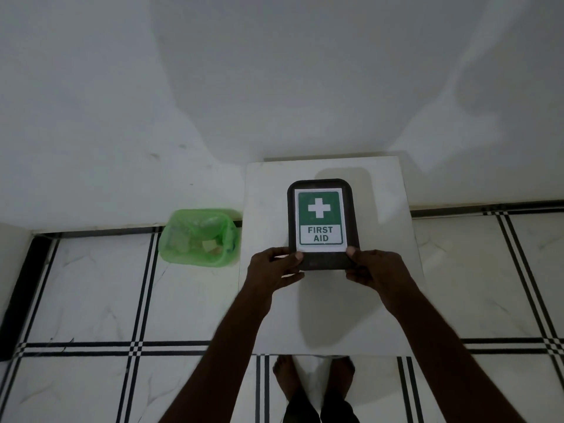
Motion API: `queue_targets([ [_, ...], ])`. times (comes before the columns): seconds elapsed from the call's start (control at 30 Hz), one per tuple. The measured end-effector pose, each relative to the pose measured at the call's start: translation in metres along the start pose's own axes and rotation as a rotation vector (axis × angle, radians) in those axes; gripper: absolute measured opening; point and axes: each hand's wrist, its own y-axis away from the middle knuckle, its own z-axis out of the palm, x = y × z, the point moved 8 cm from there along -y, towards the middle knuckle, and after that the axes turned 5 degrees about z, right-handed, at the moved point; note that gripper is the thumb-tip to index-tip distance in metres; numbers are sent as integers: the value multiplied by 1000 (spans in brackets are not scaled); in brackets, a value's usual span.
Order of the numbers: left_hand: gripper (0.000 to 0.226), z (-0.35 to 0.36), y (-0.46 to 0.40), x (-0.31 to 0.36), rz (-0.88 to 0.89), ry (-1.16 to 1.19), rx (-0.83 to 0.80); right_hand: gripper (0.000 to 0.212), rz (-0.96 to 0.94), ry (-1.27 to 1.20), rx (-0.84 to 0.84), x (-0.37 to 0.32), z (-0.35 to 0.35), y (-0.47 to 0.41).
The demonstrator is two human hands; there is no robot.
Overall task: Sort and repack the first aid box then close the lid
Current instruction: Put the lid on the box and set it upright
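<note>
A dark rounded first aid box (323, 184) lies on a white table (332, 315), its lid down. The lid carries a white label with a green cross sign and the words FIRST AID. My left hand (274, 270) grips the box's near left corner, thumb on top of the lid. My right hand (374, 268) grips the near right corner the same way. The contents of the box are hidden under the lid.
A green bin lined with a green plastic bag (200, 238) stands on the floor left of the table, with some scraps inside. White walls rise behind. The tiled floor has black stripes. My bare feet (314, 377) show below the table's near edge.
</note>
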Motion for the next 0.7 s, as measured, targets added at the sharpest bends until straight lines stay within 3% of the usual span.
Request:
queue_targets([
  [0.13, 47, 3, -18, 21, 36, -194, -28, 41, -34, 192, -37, -25, 3, -14],
  [0.37, 44, 15, -40, 50, 80, -236, 22, 40, -77, 202, -69, -61, 23, -42],
  [0.57, 41, 13, -47, 47, 111, -216, 83, 22, -174, 284, 29, -67, 23, -43],
  [0.7, 39, 16, -48, 53, 186, -304, 71, 28, -262, 354, 96, -75, 27, -40],
])
